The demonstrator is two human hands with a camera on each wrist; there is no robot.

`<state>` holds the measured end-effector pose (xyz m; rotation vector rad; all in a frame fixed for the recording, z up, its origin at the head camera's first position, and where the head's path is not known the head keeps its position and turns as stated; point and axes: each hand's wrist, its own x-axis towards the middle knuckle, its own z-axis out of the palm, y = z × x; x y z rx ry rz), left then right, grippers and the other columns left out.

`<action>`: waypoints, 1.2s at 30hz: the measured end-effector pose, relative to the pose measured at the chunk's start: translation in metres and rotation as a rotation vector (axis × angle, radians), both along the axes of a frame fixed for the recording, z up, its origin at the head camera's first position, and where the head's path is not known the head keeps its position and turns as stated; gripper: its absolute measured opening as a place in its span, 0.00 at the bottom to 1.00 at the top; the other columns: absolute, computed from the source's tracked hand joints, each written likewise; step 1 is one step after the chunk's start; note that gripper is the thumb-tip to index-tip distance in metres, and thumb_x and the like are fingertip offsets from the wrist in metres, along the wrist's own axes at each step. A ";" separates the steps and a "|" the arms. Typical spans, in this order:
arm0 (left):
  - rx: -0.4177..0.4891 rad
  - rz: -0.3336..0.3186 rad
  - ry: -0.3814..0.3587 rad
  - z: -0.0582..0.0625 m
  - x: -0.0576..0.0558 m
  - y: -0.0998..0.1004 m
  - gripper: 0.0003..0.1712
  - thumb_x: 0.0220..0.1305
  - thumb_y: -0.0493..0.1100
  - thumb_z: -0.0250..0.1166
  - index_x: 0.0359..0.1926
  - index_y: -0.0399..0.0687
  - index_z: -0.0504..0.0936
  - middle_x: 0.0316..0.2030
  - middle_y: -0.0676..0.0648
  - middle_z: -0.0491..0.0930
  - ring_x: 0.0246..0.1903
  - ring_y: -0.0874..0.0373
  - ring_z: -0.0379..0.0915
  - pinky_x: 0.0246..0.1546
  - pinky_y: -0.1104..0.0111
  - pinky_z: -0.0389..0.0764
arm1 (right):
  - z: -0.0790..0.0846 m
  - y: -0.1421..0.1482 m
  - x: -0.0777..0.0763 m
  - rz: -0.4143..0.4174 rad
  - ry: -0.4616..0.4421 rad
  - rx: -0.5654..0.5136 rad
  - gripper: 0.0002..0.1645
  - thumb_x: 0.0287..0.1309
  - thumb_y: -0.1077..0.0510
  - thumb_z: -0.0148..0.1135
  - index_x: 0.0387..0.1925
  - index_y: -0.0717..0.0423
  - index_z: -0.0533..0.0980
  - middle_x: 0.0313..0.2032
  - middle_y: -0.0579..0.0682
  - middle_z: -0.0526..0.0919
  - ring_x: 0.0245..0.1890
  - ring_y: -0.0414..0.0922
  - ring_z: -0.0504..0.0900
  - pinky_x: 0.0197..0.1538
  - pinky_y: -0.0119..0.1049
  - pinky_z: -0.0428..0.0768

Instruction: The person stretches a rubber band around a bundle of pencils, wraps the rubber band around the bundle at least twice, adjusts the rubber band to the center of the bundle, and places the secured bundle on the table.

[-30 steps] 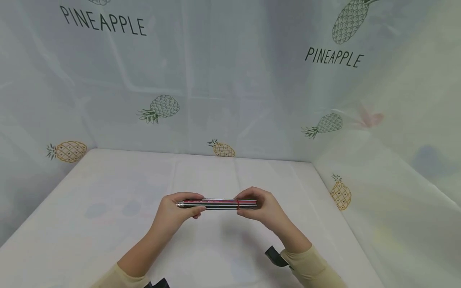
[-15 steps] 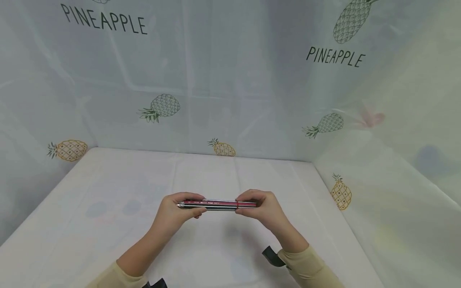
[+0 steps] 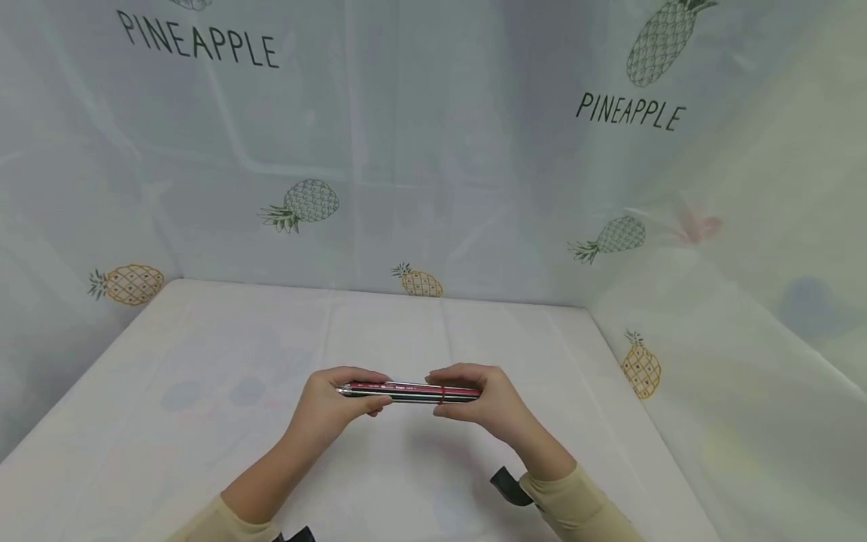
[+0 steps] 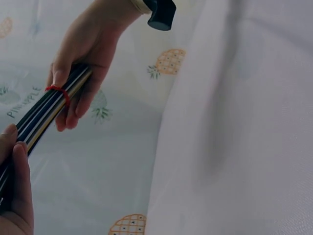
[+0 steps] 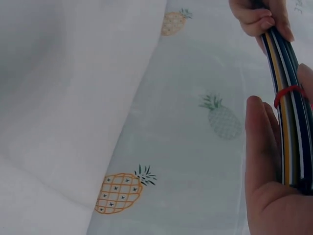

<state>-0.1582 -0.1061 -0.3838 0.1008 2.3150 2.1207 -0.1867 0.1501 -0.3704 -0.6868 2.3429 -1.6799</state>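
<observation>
A bundle of slim striped pencils (image 3: 412,391) is held level above the table, red and dark in the head view. Around its right part runs a red rubber band (image 3: 443,395). My left hand (image 3: 332,400) grips the left end, thumb on the near side and fingers on the far side. At the banded end my right hand (image 3: 491,403) holds the bundle between thumb and fingers. In the right wrist view the right thumb (image 5: 306,81) lies right at the band (image 5: 288,93). Yellow, white and blue stripes show along the pencils (image 4: 46,110) in the left wrist view.
Beneath the hands spreads a white-covered table (image 3: 379,482). A pale curtain (image 3: 433,150) printed with pineapples stands behind it and along the sides. Dark straps (image 3: 509,488) hang by the sleeve cuffs.
Both hands and the bundle have come slightly lower in the head view. My right hand has shifted a little left along the bundle, its fingertips now past the band.
</observation>
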 end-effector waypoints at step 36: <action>0.016 -0.047 0.059 -0.001 -0.010 0.013 0.16 0.45 0.37 0.79 0.39 0.42 0.88 0.32 0.44 0.84 0.25 0.51 0.82 0.31 0.66 0.82 | 0.008 -0.007 -0.008 -0.077 0.066 0.089 0.14 0.43 0.60 0.79 0.36 0.57 0.87 0.35 0.49 0.87 0.32 0.42 0.84 0.35 0.33 0.81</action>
